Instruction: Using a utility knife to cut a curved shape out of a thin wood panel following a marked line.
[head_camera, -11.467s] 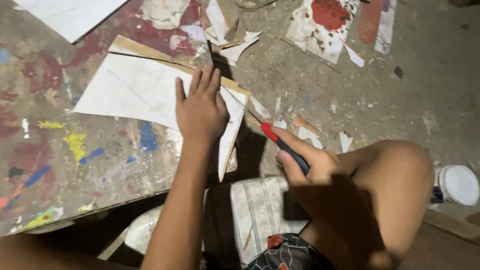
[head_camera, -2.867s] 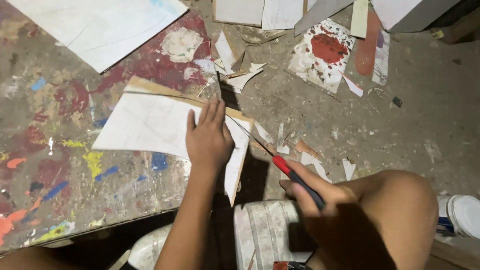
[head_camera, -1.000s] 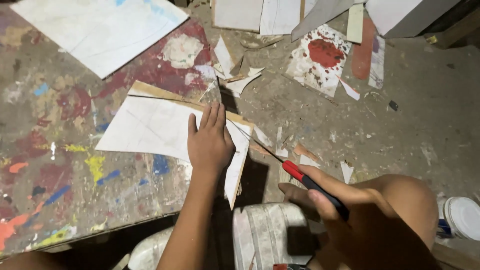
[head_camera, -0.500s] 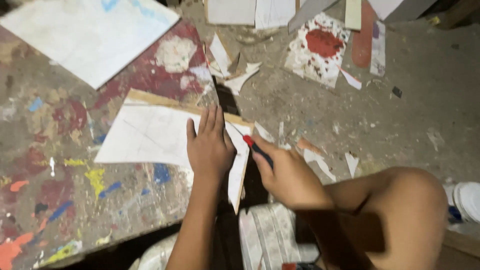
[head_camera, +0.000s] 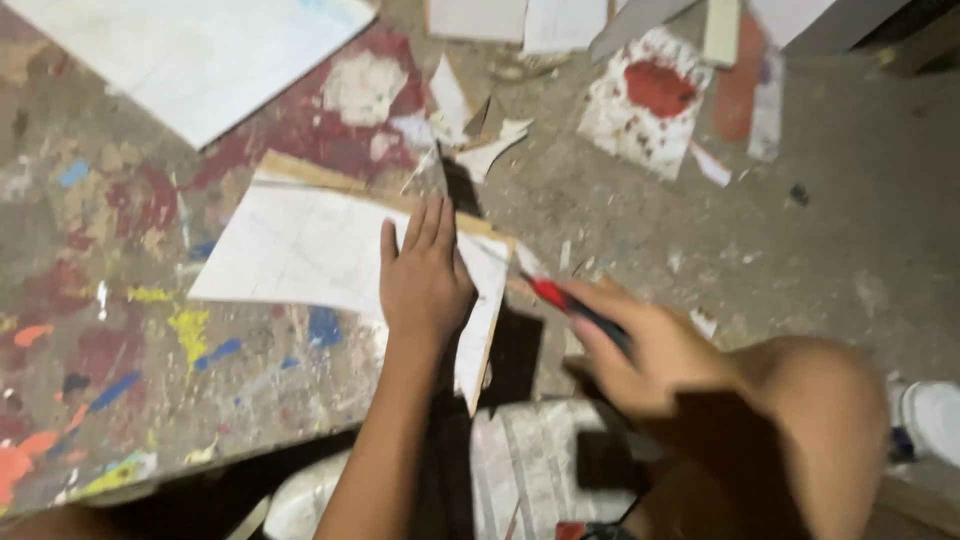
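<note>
My left hand (head_camera: 425, 275) lies flat, fingers spread, on a white sheet of board (head_camera: 300, 250) that rests on a paint-stained table (head_camera: 120, 340). The sheet's right corner hangs past the table's edge. A thin strip of brown backing shows along the sheet's far edge. My right hand (head_camera: 650, 345) grips a red-and-black cutting tool (head_camera: 570, 305), its tip pointing at the sheet's right edge, just right of my left hand. The right hand is blurred. My bare knee (head_camera: 800, 400) is below it.
A large white sheet (head_camera: 200, 60) lies at the table's far left. White offcuts (head_camera: 470, 140) and a red-stained piece (head_camera: 650, 100) litter the dusty floor. A white round lid (head_camera: 930, 420) sits at the right edge. A stack of pale strips (head_camera: 520, 470) lies under the table's edge.
Over the last second my right hand swung the tool in close to the sheet's edge, then drew back to the right. My left hand stayed pressed on the sheet.
</note>
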